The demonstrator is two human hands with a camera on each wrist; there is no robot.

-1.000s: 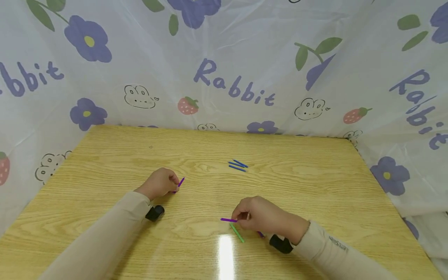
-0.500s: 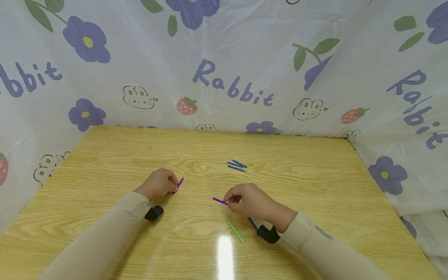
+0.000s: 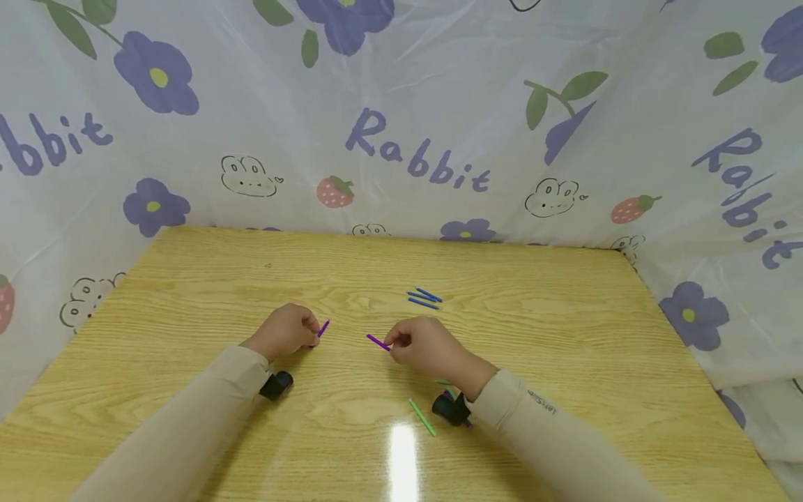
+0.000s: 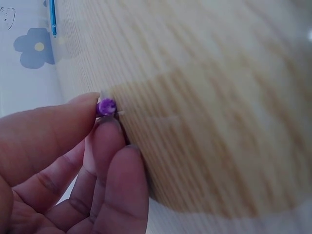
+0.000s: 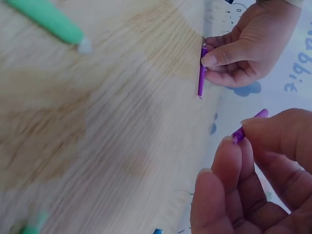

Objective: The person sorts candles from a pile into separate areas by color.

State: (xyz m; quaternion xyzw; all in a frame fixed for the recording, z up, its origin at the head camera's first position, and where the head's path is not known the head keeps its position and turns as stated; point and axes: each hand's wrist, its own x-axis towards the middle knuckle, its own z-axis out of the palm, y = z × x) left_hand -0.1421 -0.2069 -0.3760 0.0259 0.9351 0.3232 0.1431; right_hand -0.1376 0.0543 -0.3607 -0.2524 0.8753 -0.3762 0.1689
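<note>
On the left of the table the left hand (image 3: 287,330) pinches a purple stick (image 3: 323,328) low at the tabletop; in the left wrist view the purple end (image 4: 107,107) shows between thumb and fingertips. Right of it, the right hand (image 3: 429,348) holds a second purple stick (image 3: 378,342) between thumb and finger, its far end pointing left toward the left hand. In the right wrist view both the left hand's stick (image 5: 202,73) and the right hand's own stick (image 5: 239,135) show. A gap lies between the two sticks.
Three blue sticks (image 3: 423,298) lie together farther back on the wooden table (image 3: 539,300). A green stick (image 3: 422,417) lies near the front; more green and purple pieces are partly hidden under the right wrist. A patterned sheet (image 3: 401,90) hangs behind the table.
The right hand has moved left and away from the body with its purple stick, closer to the left hand. The left hand has stayed in place.
</note>
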